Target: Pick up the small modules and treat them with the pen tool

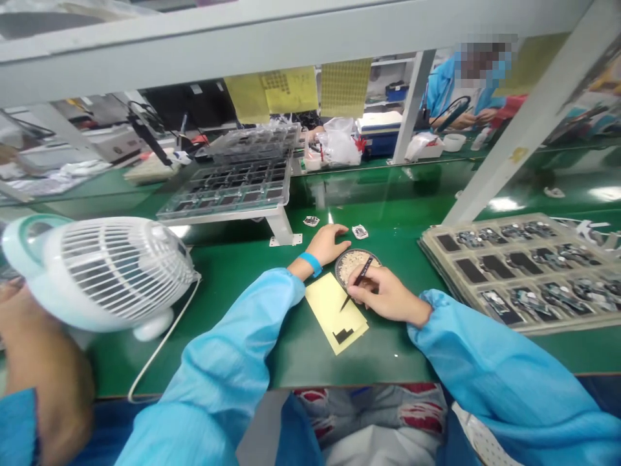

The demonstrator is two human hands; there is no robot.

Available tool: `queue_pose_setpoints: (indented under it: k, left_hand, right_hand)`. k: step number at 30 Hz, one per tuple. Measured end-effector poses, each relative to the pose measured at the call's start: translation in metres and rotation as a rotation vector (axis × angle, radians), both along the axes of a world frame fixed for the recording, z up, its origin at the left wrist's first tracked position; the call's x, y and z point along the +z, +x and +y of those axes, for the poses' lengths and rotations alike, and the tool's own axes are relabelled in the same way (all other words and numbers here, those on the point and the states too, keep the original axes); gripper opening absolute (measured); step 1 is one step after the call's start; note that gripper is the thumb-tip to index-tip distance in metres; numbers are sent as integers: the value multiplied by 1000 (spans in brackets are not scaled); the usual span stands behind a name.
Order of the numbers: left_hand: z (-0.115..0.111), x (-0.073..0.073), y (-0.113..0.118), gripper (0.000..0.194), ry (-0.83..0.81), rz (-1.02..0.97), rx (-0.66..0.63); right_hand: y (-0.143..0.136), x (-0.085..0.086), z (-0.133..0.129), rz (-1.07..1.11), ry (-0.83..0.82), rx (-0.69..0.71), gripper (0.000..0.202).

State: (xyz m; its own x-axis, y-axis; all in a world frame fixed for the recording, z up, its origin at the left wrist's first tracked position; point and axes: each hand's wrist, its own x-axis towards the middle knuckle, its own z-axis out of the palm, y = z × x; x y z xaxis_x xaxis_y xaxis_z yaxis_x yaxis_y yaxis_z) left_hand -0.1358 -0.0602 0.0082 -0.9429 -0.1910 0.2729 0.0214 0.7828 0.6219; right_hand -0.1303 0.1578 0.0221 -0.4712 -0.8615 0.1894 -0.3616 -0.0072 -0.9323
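My right hand [388, 294] is closed on black tweezers [363, 272], whose tip points down over a yellow sheet [327, 298]. Black pieces [343, 335] lie at the sheet's near end. Behind the tweezers sits a round dish [341, 264] with pale grainy contents, partly hidden by my right hand. My left hand [328, 244], with a blue band at the wrist, rests on the green table just beyond the dish's left edge, fingers apart and holding nothing. Two small whitish parts, one left [311, 221] and one right [359, 232], lie beyond my left hand.
A white fan [121, 268] stands at left, its cable running along the table. Stacked trays of parts [524, 272] lie at right. More trays rest on a raised stand [228, 184]. A person's arm [46, 369] is at far left; another person [453, 97] sits across.
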Motion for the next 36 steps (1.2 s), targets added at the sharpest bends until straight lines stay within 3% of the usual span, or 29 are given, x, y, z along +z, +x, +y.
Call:
queue_pose_setpoints:
  k: [4,7,9,13,18,21,24,26,31,36]
  left_hand:
    - [7,0,-44,60,-15,-52,43]
    - [11,2,-61,49,23,-61,43]
    - [12,5,-58,42,79,-41,37]
    - [9,7,-19,48,249,-29,43]
    - [-4,9,58,49,725,5,83]
    - [-11,13,87,46,706,-51,77]
    - [-10,16,97,39,604,-100,50]
    - [-5,15,99,36,630,-139,47]
    - [12,-1,101,29,683,-264,-31]
    - [17,-8,100,28,636,-214,-30]
  right_hand:
    - [-7,-4,-2,-36,18,-32,24]
    - [-11,-4,-3,-68,22,-39,27]
    - [-12,-4,-3,-98,-4,-32,29]
    - [-7,-1,0,-194,-8,-16,30]
    - [8,2,2,-171,106,144,25]
    - [15,-2,-1,-168,111,173,23]
    - [18,-8,-4,-153,124,174,22]
    - [17,-12,-4,-145,134,180,21]
    - [16,-12,-4,-145,162,179,18]
    - [17,-1,-2,-367,93,147,19]
